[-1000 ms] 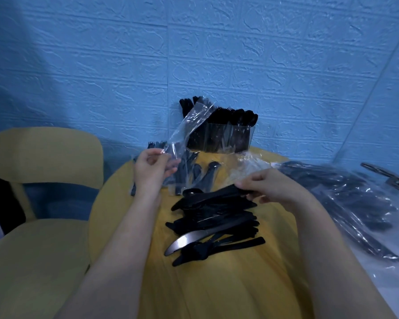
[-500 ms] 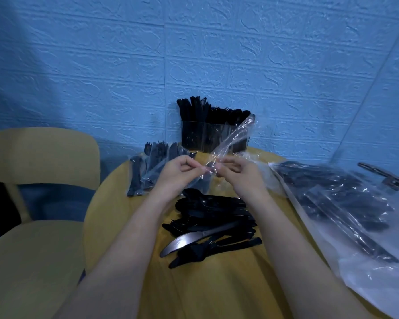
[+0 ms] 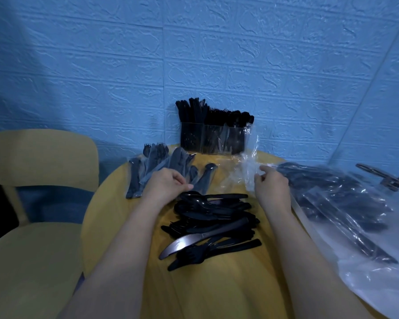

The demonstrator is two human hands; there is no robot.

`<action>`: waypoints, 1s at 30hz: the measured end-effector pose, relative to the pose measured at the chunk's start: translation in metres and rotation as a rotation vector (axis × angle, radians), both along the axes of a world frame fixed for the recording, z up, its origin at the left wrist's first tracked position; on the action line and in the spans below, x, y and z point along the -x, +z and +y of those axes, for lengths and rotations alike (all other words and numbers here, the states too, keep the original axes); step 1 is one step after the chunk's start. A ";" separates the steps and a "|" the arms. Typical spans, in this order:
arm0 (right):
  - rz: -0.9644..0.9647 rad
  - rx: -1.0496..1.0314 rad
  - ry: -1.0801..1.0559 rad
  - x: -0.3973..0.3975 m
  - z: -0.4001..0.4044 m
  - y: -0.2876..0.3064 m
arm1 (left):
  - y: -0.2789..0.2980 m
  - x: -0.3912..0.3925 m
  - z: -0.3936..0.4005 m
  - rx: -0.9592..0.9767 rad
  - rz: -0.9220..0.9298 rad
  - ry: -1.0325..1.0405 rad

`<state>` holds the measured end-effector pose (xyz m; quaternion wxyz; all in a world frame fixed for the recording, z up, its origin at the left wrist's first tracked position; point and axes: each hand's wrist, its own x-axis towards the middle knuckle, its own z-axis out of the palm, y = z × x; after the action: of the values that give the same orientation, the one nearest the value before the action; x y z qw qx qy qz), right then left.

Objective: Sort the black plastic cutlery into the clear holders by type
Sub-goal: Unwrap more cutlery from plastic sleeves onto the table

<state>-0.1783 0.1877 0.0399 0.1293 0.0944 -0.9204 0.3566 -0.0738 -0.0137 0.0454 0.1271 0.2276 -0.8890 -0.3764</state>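
Two hands are working above the loose black cutlery (image 3: 207, 224) at the desk's (image 3: 217, 295) centre: the right hand (image 3: 271, 189) is pinching an empty wrapper (image 3: 249, 166) toward 2 o'clock, probably discarding it, the left hand (image 3: 168, 187) is hovering, its grip loosely curled and holding nothing, while the clear holders (image 3: 213, 140) are waiting at 12 o'clock.

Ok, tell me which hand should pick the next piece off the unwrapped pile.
Left, probably. The left hand holds nothing and hovers right at the pile of loose cutlery, near its top spoon. The right hand is busy at the empty clear wrapper.
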 end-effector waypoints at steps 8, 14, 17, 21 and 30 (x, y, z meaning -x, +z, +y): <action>0.215 -0.279 -0.036 -0.008 -0.002 0.004 | -0.001 0.000 0.001 0.050 -0.002 0.001; 0.368 -0.152 0.115 -0.012 -0.011 0.006 | 0.004 -0.001 0.002 0.150 0.186 0.063; 0.399 -0.111 0.253 -0.014 -0.017 0.005 | 0.006 -0.002 0.001 0.131 0.346 0.113; 0.386 -0.088 0.486 -0.022 -0.027 0.006 | 0.016 -0.005 0.003 -0.065 0.644 0.104; 0.399 0.206 0.520 -0.045 -0.049 0.011 | 0.024 -0.006 0.029 -0.388 0.784 -0.201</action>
<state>-0.1334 0.1391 0.0507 0.2205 0.3805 -0.7812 0.4431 -0.0677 0.0148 0.0698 0.3722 0.0001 -0.7044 -0.6044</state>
